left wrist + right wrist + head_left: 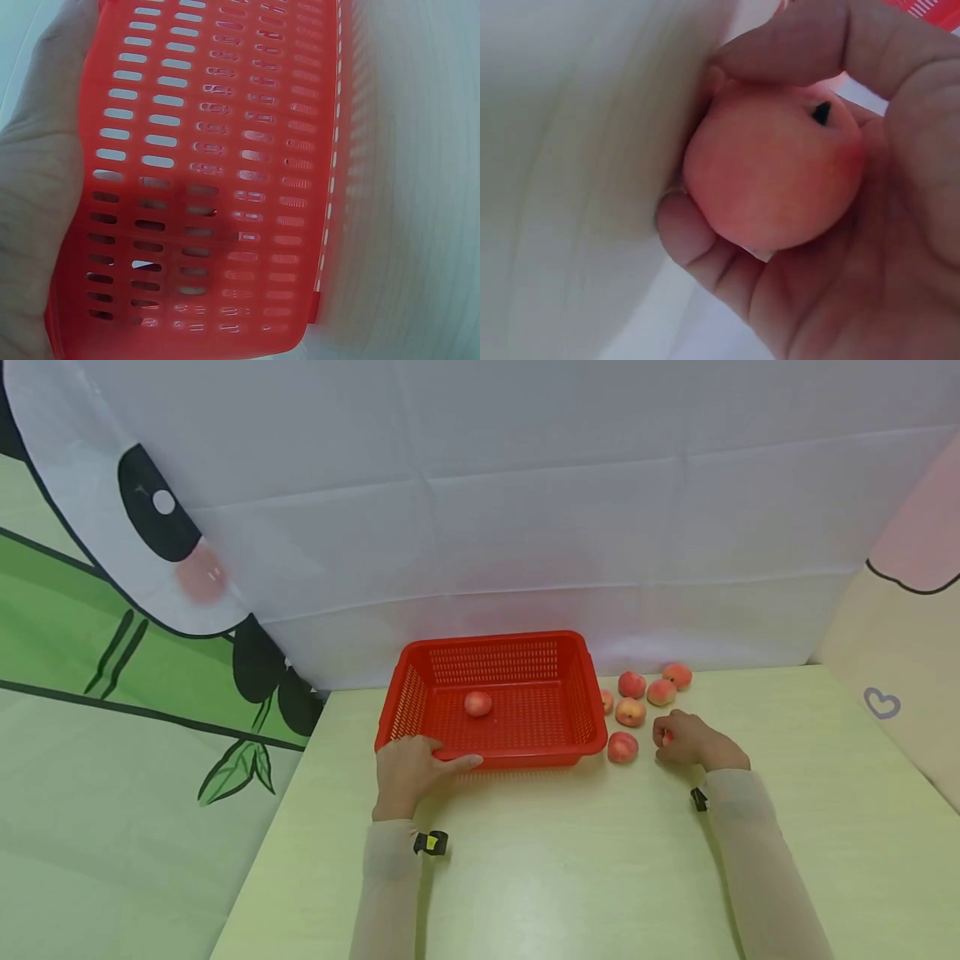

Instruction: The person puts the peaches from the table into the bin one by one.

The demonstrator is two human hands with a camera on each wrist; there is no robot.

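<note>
Left of and beyond the left hand hangs a cloth backdrop (525, 527) printed with a cartoon face and green stripes. The left hand (408, 772) holds the near left corner of a red rectangular plastic basket with slotted walls (525, 754), its thumb lying along the near rim; in the left wrist view, dark finger-like shapes show through the slots. The basket stands ahead of that hand on a pale wood-grained counter (562, 860). Its walls look thin, so it should be light and a little springy, best held by the rim.

Ahead and to the right of the left hand, one round pinkish-red peach (477, 703) sits inside the basket. Between the basket and the right hand lie six loose round red-and-yellow peaches (630, 712), the leftmost partly hidden by the basket's side.

The right hand (693, 739), well apart from the left, is curled around another smooth pinkish-red peach with a small dark stem (772, 165), low by the counter. Thumb and fingers bear on opposite sides, a sound place to hold it. It looks light and could roll or slip; whether it is firm or bruises easily cannot be told, so gentle pressure suits it.
</note>
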